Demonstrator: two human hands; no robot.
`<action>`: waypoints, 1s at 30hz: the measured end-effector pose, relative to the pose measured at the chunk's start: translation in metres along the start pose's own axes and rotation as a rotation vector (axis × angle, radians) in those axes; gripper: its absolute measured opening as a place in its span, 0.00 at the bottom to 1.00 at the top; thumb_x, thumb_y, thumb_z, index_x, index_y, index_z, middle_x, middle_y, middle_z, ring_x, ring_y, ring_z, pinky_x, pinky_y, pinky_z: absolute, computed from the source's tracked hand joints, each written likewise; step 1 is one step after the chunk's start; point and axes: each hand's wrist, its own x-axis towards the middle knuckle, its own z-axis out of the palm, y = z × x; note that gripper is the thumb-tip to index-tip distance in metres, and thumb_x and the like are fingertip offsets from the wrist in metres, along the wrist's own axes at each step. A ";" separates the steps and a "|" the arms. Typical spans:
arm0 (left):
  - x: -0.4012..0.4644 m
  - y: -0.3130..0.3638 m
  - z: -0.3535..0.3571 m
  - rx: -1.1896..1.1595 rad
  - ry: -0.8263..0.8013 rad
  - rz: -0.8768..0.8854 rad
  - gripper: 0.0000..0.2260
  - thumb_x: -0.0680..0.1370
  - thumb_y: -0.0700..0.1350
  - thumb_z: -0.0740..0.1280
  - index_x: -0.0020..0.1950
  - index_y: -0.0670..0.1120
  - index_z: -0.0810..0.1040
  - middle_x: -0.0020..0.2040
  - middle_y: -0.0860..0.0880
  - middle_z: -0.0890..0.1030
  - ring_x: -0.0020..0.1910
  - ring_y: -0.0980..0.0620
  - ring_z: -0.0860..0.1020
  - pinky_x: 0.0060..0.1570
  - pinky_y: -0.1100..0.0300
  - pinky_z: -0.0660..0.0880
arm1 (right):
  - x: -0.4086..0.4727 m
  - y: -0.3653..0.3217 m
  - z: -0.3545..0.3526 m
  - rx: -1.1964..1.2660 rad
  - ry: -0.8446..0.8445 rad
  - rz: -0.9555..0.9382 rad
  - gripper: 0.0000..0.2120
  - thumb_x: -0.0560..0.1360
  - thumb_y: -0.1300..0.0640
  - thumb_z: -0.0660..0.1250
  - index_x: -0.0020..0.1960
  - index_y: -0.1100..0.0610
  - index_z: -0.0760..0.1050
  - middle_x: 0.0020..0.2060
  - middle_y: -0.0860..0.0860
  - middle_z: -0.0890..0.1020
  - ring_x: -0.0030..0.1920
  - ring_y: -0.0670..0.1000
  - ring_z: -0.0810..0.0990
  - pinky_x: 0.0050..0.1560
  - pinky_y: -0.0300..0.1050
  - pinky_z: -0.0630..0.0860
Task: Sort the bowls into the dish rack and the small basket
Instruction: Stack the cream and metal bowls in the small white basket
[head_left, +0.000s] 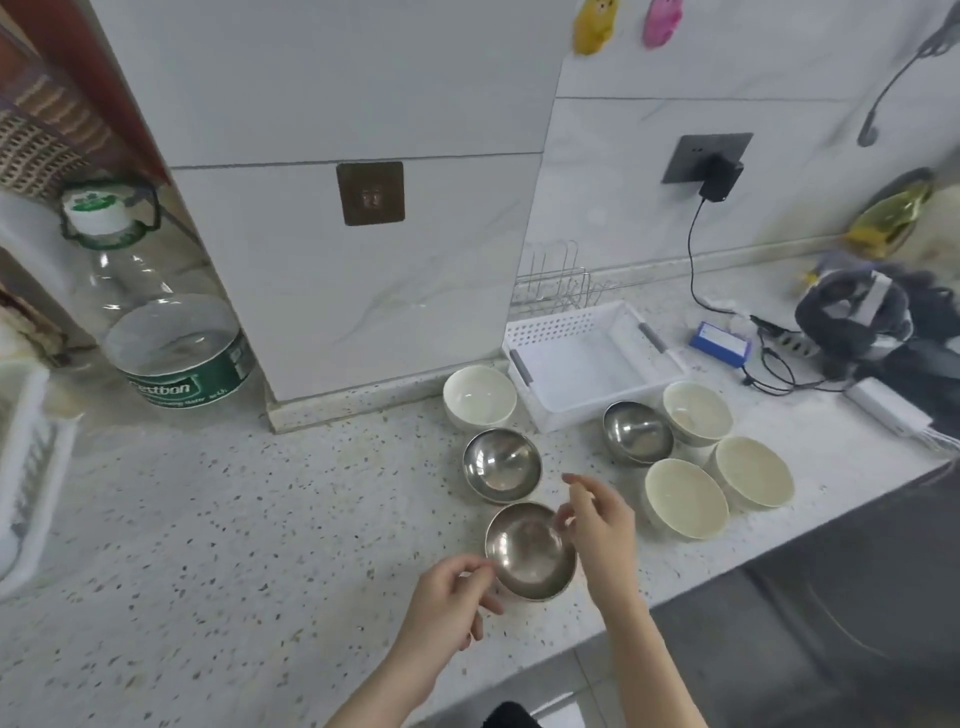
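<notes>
Both hands meet on the nearest steel bowl (530, 551), low in the middle of the frame: the left hand (441, 597) has its grip pinching the near-left rim between thumb and fingertips, while the right hand (597, 525) pinches the far-right rim with thumb and forefinger, its other fingers lifted and fanned. Holding opposite edges looks like a way to steady a slick, rounded bowl before lifting it off the speckled bench (234, 519). A second steel bowl (501, 464) sits just above it, and a white bowl (479, 397) above that, forming a loose column. To the right, a third steel bowl (637, 431) touches a cluster of three more white bowls (696, 412) (753, 470) (684, 498). The white small basket (540, 332) lies right of centre between the two groups, holding nothing, and the wire dish rack (558, 286) stands behind it against the wall, so both lie within easy reach. No bowl appears sorted yet. A large water bottle (171, 322) stands at left; a charger and cables (722, 176) trail at upper right.
</notes>
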 end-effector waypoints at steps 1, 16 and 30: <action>0.003 0.004 0.012 -0.008 -0.026 0.009 0.05 0.80 0.45 0.65 0.51 0.49 0.81 0.34 0.49 0.85 0.25 0.55 0.72 0.25 0.63 0.66 | 0.007 0.001 -0.013 0.027 0.051 0.021 0.10 0.79 0.59 0.61 0.50 0.50 0.81 0.27 0.49 0.81 0.28 0.40 0.75 0.32 0.37 0.72; 0.110 0.019 0.219 0.107 -0.007 -0.267 0.27 0.78 0.53 0.64 0.75 0.54 0.58 0.51 0.47 0.81 0.31 0.54 0.81 0.26 0.63 0.74 | 0.121 0.035 -0.192 0.081 0.007 0.463 0.08 0.76 0.57 0.66 0.47 0.59 0.81 0.26 0.51 0.78 0.23 0.46 0.64 0.23 0.36 0.61; 0.133 0.017 0.275 -0.033 0.185 -0.364 0.22 0.77 0.38 0.62 0.67 0.57 0.64 0.45 0.40 0.85 0.25 0.55 0.78 0.22 0.65 0.69 | 0.156 0.076 -0.243 0.178 0.024 0.843 0.19 0.77 0.44 0.63 0.63 0.54 0.69 0.47 0.56 0.83 0.27 0.49 0.66 0.20 0.35 0.56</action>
